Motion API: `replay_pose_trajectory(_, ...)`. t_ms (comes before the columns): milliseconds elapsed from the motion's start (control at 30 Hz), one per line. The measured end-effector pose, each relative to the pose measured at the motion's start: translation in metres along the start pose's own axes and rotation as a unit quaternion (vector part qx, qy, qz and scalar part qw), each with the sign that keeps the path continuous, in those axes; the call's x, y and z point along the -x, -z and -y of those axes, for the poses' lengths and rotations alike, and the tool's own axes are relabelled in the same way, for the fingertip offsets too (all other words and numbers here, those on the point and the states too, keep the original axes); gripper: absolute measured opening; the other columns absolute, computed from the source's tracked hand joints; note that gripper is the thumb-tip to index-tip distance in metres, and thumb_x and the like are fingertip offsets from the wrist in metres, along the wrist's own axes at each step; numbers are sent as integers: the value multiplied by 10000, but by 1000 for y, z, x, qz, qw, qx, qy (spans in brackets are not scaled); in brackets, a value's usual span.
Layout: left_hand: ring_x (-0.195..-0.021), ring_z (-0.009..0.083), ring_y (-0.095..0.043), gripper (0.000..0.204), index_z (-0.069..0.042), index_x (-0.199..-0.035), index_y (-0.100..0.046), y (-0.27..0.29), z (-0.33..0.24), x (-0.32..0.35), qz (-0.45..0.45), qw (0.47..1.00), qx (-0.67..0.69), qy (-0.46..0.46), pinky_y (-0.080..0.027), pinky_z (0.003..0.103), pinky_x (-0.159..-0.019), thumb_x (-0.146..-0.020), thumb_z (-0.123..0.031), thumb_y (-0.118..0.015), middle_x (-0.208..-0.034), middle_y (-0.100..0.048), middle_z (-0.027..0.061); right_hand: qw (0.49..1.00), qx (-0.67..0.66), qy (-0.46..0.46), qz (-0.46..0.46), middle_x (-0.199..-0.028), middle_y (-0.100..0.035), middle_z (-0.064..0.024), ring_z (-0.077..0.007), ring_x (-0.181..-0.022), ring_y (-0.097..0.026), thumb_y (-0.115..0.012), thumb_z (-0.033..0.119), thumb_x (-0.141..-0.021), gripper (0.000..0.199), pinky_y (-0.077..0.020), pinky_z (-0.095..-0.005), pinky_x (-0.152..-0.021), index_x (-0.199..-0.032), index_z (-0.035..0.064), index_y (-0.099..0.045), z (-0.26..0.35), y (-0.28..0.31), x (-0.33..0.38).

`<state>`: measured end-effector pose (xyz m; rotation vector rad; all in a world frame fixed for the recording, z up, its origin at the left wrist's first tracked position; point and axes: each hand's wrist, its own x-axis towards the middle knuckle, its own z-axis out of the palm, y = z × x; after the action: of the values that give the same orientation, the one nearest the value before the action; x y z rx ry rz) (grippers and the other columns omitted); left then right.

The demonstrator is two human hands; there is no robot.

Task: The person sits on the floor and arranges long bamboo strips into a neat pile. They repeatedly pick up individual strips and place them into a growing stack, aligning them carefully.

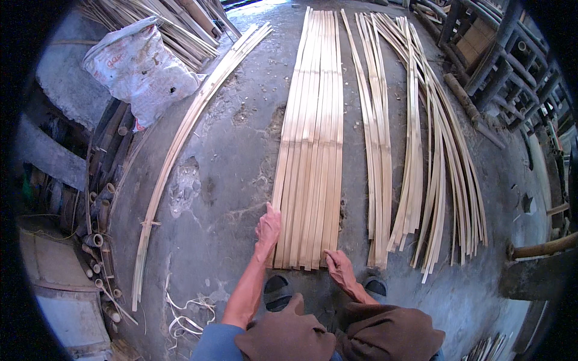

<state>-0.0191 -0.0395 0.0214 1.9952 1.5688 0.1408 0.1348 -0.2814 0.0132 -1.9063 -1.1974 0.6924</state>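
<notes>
Long, flat bamboo strips (310,198) lie side by side on the concrete floor in front of me, their near ends almost lined up. My left hand (268,225) is closed at the left edge of this row, a short way up from the near end. Whether it grips the outermost strip or only presses against it is hard to make out. At the near right corner, my right hand (341,266) is closed with curled fingers against the strip ends. What its fingers hold, if anything, is hidden.
Looser bamboo strips (445,180) fan out to the right, beside a smaller bunch (376,156). A tied bundle (174,150) curves along the left. Beyond are a white sack (141,66), bamboo poles (93,240) and a wooden rack (512,72). Thin shavings (186,316) lie near my left.
</notes>
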Motion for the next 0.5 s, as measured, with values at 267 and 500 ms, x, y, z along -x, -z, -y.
replay_pose_trajectory(267, -974, 446, -667, 635, 15, -1488, -314, 0, -1, -4, 19, 999, -44, 8, -508, 578, -811, -1002, -367, -456, -1040, -684, 269, 999, -28, 32, -24, -793, -516, -153, -324, -734, -565, -612, 112, -923, 235, -460, -411, -651, -1150, 80, -663, -6, -5, 0)
replay_pose_trajectory(500, -943, 449, -671, 548, -54, -1426, -476, -7, 16, 0, -139, 985, 92, -42, -519, 529, -805, -978, -365, -522, -989, -683, 289, 1000, 7, 16, 0, -826, -576, -160, -320, -763, -598, -598, 94, -941, 202, -481, -388, -679, -1125, 53, -672, -2, -4, 1)
